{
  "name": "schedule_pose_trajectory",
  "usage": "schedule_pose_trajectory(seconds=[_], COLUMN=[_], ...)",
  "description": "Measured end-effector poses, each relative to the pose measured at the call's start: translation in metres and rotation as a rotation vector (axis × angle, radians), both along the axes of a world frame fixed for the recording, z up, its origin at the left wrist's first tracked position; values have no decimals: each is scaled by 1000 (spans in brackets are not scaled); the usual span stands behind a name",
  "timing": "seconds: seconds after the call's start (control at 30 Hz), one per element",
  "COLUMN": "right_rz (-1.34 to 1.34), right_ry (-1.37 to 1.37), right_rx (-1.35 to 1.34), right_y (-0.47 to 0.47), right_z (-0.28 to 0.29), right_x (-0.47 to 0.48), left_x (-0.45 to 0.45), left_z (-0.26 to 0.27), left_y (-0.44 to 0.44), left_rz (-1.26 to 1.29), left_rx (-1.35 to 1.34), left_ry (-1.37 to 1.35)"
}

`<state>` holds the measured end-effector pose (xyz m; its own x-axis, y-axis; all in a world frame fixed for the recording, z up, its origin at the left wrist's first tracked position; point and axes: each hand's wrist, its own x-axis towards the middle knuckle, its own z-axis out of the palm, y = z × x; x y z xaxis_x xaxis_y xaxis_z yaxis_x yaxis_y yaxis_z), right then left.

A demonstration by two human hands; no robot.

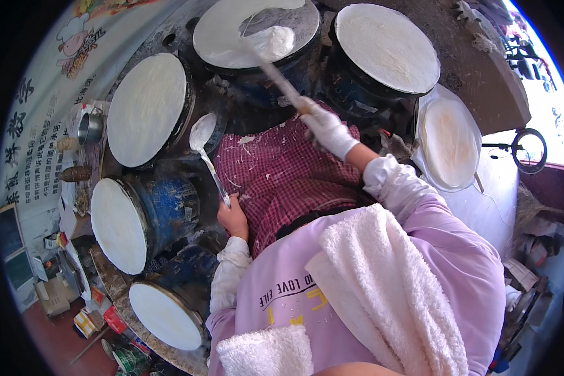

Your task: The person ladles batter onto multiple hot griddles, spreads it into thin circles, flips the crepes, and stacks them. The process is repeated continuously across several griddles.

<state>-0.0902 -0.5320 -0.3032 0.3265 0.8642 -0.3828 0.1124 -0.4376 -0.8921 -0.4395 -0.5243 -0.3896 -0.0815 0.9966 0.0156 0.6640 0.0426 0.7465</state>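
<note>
A batter-coated metal ladle [209, 162] is gripped by its handle in my bare left hand [233, 218], its bowl smeared white. My right hand [326, 127], in a white knit glove, holds the handle of a spreading tool [279, 80]. Motion blurs the tool, and its far end reaches over the round griddle [305, 40] at the top. White batter [216, 40] covers the griddle's left side in a curved band, with a thick lump [281, 42] near the front; a dark area of the plate shows beside it.
White sheets cover the upper-right griddle [387, 47], left griddle [148, 110], lower-left griddle [120, 225] and bottom griddle [167, 315]. Round browned flatbreads [451, 141] lie at right. A metal cup [90, 128] stands at left; a ring light [529, 150] is farther right.
</note>
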Motion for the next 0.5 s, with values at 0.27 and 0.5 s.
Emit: schedule_pose_trajectory(seconds=[0.27,0.5], right_rz=[64,-58], right_ry=[-13,20], right_rx=[-28,9], right_y=[16,-15], right_z=[50,-11], right_x=[106,121], left_x=[10,23], left_z=[-7,4], left_y=[9,8], left_rz=[-66,-57], left_rx=[23,-18], left_ry=[27,91])
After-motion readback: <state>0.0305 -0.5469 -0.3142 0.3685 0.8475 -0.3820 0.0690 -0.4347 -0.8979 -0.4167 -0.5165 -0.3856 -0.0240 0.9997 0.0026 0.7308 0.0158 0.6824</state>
